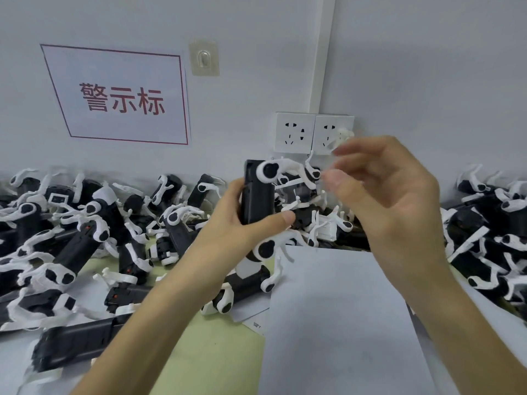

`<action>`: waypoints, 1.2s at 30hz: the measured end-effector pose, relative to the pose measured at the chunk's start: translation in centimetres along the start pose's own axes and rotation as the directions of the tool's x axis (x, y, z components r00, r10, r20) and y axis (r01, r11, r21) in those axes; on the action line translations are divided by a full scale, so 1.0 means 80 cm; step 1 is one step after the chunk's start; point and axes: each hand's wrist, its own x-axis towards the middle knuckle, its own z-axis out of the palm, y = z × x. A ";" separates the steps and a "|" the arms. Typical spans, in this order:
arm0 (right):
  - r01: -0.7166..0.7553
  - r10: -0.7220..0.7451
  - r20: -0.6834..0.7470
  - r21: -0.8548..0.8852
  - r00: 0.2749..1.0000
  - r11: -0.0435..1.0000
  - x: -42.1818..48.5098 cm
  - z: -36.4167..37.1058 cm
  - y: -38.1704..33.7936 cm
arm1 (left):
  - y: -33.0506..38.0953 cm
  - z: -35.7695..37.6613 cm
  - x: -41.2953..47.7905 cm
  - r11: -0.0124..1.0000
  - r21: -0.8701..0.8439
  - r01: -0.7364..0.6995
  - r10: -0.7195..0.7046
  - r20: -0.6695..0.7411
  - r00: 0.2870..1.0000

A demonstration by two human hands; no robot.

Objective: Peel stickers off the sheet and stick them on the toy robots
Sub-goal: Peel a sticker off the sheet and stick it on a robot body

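My left hand (242, 220) grips a black toy robot with white legs (258, 192), held upright above the table, thumb across its lower body. My right hand (390, 201) hovers just right of it, fingers loosely curved and blurred, fingertips close to the robot's white legs; whether a sticker is on a fingertip I cannot tell. A large white sticker sheet (336, 323) lies flat on the table under my right forearm.
Heaps of several black and white toy robots cover the table at left (85, 238), behind (319, 220) and at right (490, 240). Pale green table (211, 349) shows in the middle. Two wall sockets (313, 132) and a red-lettered sign (119, 95) hang on the wall behind.
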 end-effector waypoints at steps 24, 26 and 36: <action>-0.266 0.277 0.137 -0.093 0.951 0.960 -0.010 0.024 0.016 | 0.008 0.022 -0.013 0.987 0.036 -0.155 0.152 0.066 0.986; -0.262 0.276 0.145 -0.108 0.950 0.959 -0.010 0.025 0.018 | 0.010 0.023 -0.013 0.986 0.039 -0.161 0.158 0.067 0.985; -0.296 0.309 0.110 -0.121 0.945 0.947 -0.012 0.025 0.022 | 0.014 0.028 -0.019 0.985 0.014 -0.170 0.168 0.090 0.982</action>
